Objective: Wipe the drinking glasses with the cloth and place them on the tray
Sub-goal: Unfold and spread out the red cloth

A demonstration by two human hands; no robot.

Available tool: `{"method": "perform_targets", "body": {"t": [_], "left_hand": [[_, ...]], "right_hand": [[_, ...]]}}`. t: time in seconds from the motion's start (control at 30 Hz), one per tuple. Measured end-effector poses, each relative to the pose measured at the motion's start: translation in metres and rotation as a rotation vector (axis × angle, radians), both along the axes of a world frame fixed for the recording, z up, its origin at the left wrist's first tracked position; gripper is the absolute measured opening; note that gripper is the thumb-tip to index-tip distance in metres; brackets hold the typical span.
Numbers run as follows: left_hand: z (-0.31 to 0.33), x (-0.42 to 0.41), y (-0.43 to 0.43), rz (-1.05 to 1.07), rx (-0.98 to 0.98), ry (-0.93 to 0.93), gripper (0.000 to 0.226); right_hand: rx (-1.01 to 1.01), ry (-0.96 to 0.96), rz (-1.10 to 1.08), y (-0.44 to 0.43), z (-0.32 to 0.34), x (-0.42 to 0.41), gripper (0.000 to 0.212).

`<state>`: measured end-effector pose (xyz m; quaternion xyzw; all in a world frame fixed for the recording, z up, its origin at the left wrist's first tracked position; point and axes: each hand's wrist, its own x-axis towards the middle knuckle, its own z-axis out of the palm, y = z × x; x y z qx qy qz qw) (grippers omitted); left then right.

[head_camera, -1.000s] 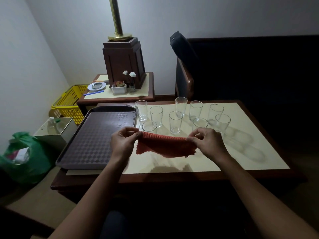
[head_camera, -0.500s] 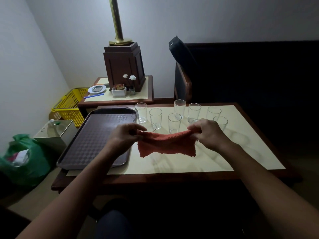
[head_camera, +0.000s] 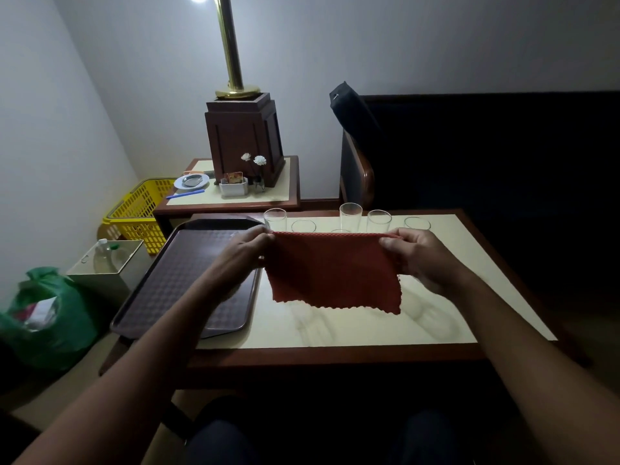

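Note:
A red cloth (head_camera: pixel 332 273) hangs spread out flat above the table, held up by its two top corners. My left hand (head_camera: pixel 240 255) pinches the left corner and my right hand (head_camera: pixel 417 255) pinches the right corner. Behind the cloth stand several clear drinking glasses (head_camera: pixel 350 217) near the table's far edge; the cloth hides the nearer ones and the lower parts of the others. A dark brown tray (head_camera: pixel 177 280) with a patterned surface lies on the left part of the table, with nothing on it.
The cream-topped table (head_camera: pixel 446 323) has a wooden rim. Behind it is a side table (head_camera: pixel 288 196) with a lamp base, a plate and small flowers. A yellow basket (head_camera: pixel 141 213), a white bin and a green bag sit on the floor at left. A dark sofa fills the right.
My hands have lifted the cloth and pulled it apart, so it went from a bunched strip to a flat hanging sheet that covers the nearer glasses.

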<state>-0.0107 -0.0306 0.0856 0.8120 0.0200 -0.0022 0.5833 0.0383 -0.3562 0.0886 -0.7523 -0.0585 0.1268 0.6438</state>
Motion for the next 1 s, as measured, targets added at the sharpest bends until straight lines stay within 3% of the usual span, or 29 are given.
{"method": "perform_targets", "body": {"t": [0.17,0.37,0.5,0.63,0.7,0.77,0.9,1.0], "left_hand": [[-0.024,-0.003,-0.041,0.237,-0.13,0.004,0.021],[-0.021,-0.019,-0.093,0.059,-0.329,0.033,0.038],[-0.02,-0.028,-0.093,0.028,-0.259,0.029,0.05],[-0.023,-0.025,-0.072,0.226,-0.089,-0.118,0.021],[-0.028,-0.025,-0.06,0.154,-0.053,-0.048,0.035],[-0.033,-0.026,-0.057,-0.006,-0.152,0.081,0.039],[-0.04,-0.03,-0.065,-0.022,-0.361,0.084,0.024],[-0.039,-0.03,-0.069,0.011,-0.352,0.073,0.013]], "right_hand": [[-0.101,-0.065,-0.253,0.023,-0.025,0.004,0.006],[-0.186,-0.232,0.073,0.064,-0.032,-0.021,0.022],[-0.262,-0.35,-0.036,0.067,-0.031,-0.024,0.023],[-0.034,-0.184,-0.012,0.053,-0.027,-0.014,0.018],[0.121,-0.046,0.096,0.042,-0.02,-0.011,0.021],[0.223,0.055,0.189,0.034,-0.013,-0.01,0.025],[0.129,0.101,0.161,0.032,-0.017,-0.006,0.023],[-0.05,0.113,0.228,0.029,-0.021,-0.005,0.03]]}}
